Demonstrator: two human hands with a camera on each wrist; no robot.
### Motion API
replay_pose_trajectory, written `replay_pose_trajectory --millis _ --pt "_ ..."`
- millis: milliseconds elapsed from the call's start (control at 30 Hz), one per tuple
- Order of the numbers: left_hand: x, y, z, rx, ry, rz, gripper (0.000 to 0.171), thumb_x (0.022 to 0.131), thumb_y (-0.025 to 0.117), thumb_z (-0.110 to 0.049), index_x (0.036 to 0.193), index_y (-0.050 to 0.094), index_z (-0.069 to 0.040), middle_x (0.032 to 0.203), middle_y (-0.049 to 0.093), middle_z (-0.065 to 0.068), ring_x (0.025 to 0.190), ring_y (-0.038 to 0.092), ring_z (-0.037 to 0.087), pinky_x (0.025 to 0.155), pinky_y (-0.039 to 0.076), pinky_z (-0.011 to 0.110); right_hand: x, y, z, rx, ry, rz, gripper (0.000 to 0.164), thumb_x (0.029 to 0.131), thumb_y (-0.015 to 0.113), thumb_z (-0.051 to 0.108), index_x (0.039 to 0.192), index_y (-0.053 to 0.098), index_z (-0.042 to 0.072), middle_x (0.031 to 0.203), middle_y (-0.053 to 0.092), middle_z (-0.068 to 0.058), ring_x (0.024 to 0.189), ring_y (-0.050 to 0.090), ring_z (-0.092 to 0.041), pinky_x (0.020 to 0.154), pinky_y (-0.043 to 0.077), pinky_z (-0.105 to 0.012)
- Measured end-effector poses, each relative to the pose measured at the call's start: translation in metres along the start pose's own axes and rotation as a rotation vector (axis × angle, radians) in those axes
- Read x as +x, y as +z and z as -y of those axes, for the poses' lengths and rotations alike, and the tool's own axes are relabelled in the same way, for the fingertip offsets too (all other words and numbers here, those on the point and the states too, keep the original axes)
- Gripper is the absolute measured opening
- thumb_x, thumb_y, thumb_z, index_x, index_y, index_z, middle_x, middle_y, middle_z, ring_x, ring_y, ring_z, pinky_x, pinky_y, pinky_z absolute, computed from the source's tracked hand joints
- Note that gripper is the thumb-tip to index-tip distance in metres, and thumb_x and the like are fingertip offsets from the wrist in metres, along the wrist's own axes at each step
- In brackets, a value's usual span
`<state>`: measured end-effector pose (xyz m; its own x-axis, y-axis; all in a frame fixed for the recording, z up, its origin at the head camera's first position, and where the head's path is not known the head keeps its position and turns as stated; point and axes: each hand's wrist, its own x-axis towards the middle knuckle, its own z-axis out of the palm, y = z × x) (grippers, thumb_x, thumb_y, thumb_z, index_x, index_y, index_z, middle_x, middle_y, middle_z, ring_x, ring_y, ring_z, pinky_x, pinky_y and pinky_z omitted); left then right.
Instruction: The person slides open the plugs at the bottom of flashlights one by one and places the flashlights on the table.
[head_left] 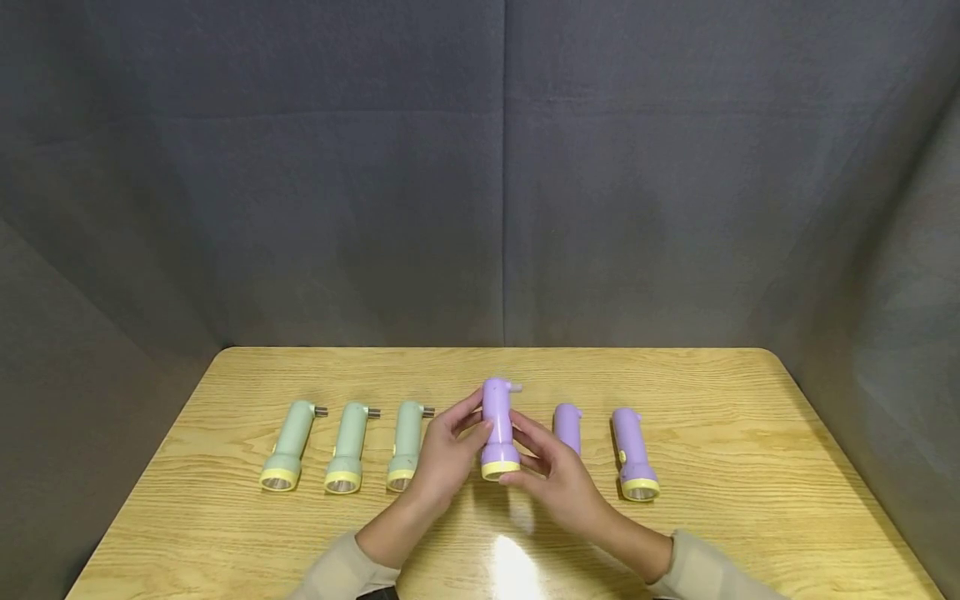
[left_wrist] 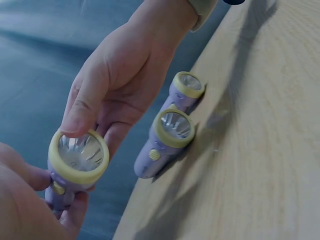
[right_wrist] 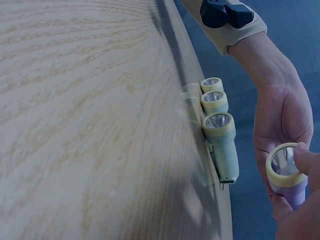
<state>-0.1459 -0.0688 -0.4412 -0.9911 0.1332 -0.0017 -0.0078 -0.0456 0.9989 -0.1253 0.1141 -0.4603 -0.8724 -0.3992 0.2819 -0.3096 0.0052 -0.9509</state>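
Observation:
A purple flashlight (head_left: 497, 421) with a yellow head ring is held up over the middle of the table by both hands. My left hand (head_left: 444, 454) grips its body from the left, thumb beside the yellow switch (left_wrist: 58, 188). From the other side my right hand (head_left: 562, 483) holds it, thumb on the rim of the lens (left_wrist: 80, 152) and fingers behind the body. A pale prong (head_left: 515, 387) sticks out sideways at its far end. Two more purple flashlights, one (head_left: 567, 427) partly hidden behind the right hand and another (head_left: 634, 454), lie to the right.
Three green flashlights (head_left: 288, 446) lie in a row on the left of the wooden table (head_left: 225, 533), with metal prongs at their far ends. All lenses face the near edge. A dark grey curtain (head_left: 360, 208) stands behind the table and along its sides.

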Motion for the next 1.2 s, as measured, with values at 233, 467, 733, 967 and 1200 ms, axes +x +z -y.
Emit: replay_pose_trajectory --millis 233,467,733,967,1200 --pt "-0.007 -0.001 0.009 -0.002 -0.027 -0.023 0.049 0.104 0.053 0.0 0.151 0.041 0.005 0.15 0.046 0.024 0.134 0.048 0.038 0.109 0.046 0.039 0.001 0.007 -0.01 0.025 0.066 0.029 0.076 0.089 0.073 -0.001 0.151 0.031 -0.014 0.157 0.032 -0.031 0.142 0.037 -0.047 0.109 0.043 -0.032" --pt "-0.01 -0.005 0.021 0.008 -0.045 -0.041 0.048 0.104 0.05 0.001 0.151 0.038 0.01 0.149 0.045 0.029 0.137 0.045 0.041 0.113 0.042 0.043 0.0 0.016 -0.019 0.039 0.12 0.052 0.076 0.091 0.071 -0.003 0.152 0.027 -0.015 0.158 0.028 -0.032 0.143 0.035 -0.047 0.11 0.04 -0.03" --pt "-0.011 -0.005 0.031 -0.004 -0.065 -0.055 0.049 0.104 0.047 0.005 0.15 0.033 0.014 0.151 0.04 0.033 0.139 0.042 0.044 0.113 0.04 0.045 -0.002 0.022 -0.029 0.012 0.151 0.064 0.075 0.092 0.069 -0.003 0.153 0.026 -0.014 0.157 0.031 -0.032 0.142 0.037 -0.045 0.109 0.042 -0.03" --pt "-0.009 -0.004 0.036 -0.008 -0.077 -0.065 0.049 0.104 0.044 0.006 0.15 0.031 0.016 0.15 0.041 0.034 0.139 0.042 0.044 0.114 0.039 0.048 -0.001 0.025 -0.035 0.044 0.169 0.075 0.075 0.094 0.068 -0.002 0.154 0.025 -0.013 0.156 0.033 -0.032 0.142 0.038 -0.044 0.109 0.042 -0.03" --pt "-0.008 -0.002 0.038 0.022 -0.066 -0.11 0.047 0.103 0.045 0.007 0.148 0.036 0.016 0.144 0.048 0.034 0.135 0.047 0.043 0.111 0.043 0.049 0.0 0.027 -0.038 0.056 0.185 0.078 0.074 0.094 0.067 -0.002 0.154 0.025 -0.012 0.156 0.033 -0.032 0.143 0.037 -0.044 0.11 0.041 -0.031"
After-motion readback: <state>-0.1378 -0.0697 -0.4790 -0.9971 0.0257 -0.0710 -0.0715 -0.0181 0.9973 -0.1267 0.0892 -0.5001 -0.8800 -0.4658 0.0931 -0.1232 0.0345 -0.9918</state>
